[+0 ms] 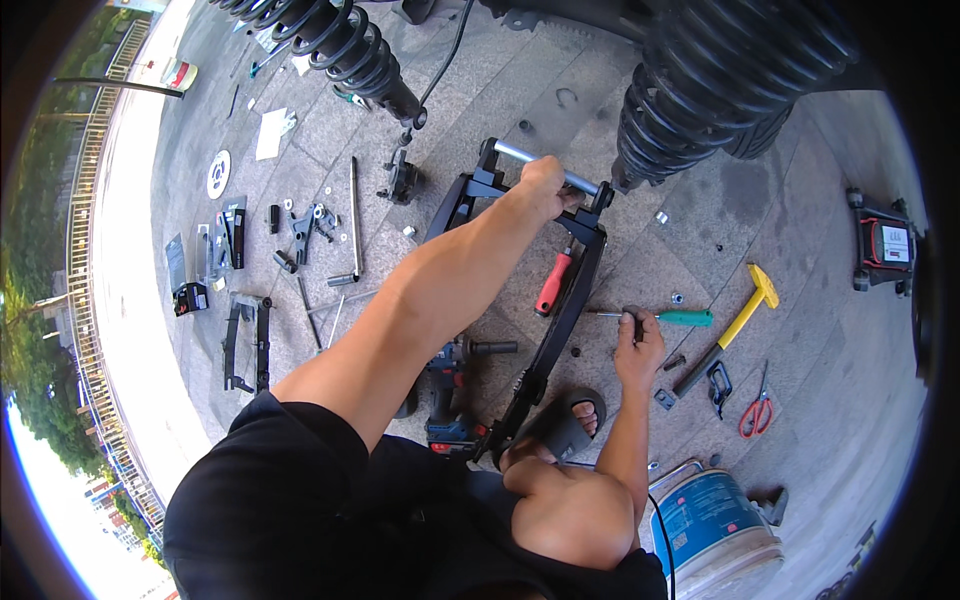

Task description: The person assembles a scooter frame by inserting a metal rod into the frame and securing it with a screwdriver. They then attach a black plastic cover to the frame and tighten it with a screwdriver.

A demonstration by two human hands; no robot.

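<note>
A black suspension arm (560, 345) reaches from the ground near my foot to a silver cross tube (516, 152) at its far end. My left hand (548, 186) is closed around that end, by the tube; its fingertips are partly hidden. My right hand (638, 345) is over the ground right of the arm, thumb and fingers pinched around a small dark thing too small to name. Right behind those fingers lies a screwdriver with a green handle (686, 318); whether they touch it I cannot tell. A red-handled screwdriver (553, 284) rests inside the suspension arm.
Two black coil-spring shocks (345, 50) (715, 85) hang at the far side. A yellow hammer (740, 315), red-handled scissors (757, 414) and a blue-and-white bucket (705, 520) are at right. A cordless impact wrench (447, 385) stands under my left arm; loose parts and a ratchet bar (354, 215) lie left.
</note>
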